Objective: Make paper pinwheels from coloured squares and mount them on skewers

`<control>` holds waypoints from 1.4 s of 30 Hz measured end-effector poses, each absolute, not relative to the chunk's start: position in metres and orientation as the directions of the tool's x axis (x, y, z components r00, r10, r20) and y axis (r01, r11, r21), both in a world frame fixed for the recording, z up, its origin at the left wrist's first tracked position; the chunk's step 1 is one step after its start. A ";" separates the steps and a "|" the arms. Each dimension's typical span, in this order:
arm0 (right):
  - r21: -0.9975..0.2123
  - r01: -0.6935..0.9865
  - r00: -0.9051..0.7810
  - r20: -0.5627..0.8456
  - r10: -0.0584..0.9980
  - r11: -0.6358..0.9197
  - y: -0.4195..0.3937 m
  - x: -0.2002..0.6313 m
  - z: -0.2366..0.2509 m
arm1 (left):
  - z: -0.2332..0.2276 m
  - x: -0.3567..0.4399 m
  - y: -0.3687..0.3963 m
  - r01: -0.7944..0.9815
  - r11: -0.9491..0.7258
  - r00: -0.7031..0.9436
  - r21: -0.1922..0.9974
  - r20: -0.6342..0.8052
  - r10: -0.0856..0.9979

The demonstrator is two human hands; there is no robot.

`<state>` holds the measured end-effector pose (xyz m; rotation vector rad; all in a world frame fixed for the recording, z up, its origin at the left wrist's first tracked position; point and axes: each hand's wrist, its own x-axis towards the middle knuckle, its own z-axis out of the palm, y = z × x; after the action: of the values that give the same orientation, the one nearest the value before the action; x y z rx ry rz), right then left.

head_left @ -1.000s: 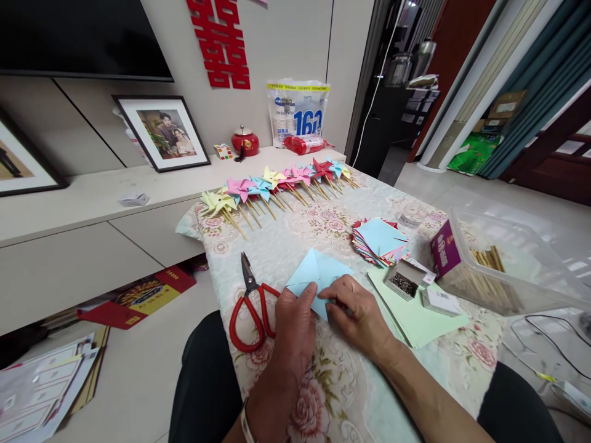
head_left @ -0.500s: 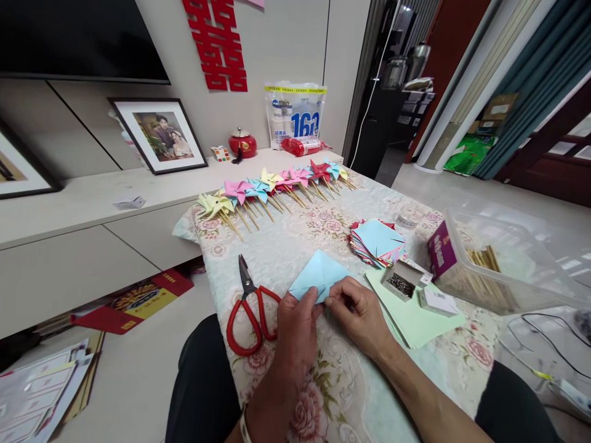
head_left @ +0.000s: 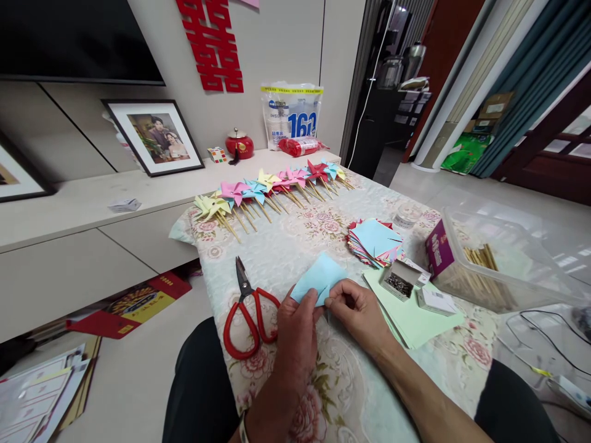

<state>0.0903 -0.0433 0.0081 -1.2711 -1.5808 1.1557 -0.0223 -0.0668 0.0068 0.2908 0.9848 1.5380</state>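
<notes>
Between my two hands is a light blue paper square (head_left: 319, 274), with a slit showing near its lower right. My left hand (head_left: 299, 323) is closed on its lower left side, the thumb lying over the paper. Fingers of my right hand (head_left: 355, 307) pinch its lower right corner; whether they also hold something small is hidden. Just left of my left hand lie red-handled scissors (head_left: 249, 307), blades pointing away. Beyond the paper, to the right, is a stack of coloured paper squares (head_left: 376, 240) with cut slits, a blue one on top.
Finished paper pinwheels (head_left: 256, 189) on sticks line the table's far edge. At right are green paper sheets (head_left: 418, 323), an open box of small metal pins (head_left: 399, 283), a small white box (head_left: 438, 301) and a clear plastic bin (head_left: 521, 246) holding sticks.
The blue paper has tilted and bent slightly in my hands, its far corner shifting a little. Both hands keep their hold, and the whole view has drifted slightly.
</notes>
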 end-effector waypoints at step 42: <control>-0.981 -0.171 -0.136 -0.067 0.988 -0.090 -0.027 0.116 0.012 | 0.000 -0.036 -0.067 -0.447 0.229 -0.181 0.865 -0.338 0.924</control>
<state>0.1155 -0.0265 0.0123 -1.0680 -1.1298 1.4424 -0.0357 -0.0672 -0.0001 0.5433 1.1831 1.3356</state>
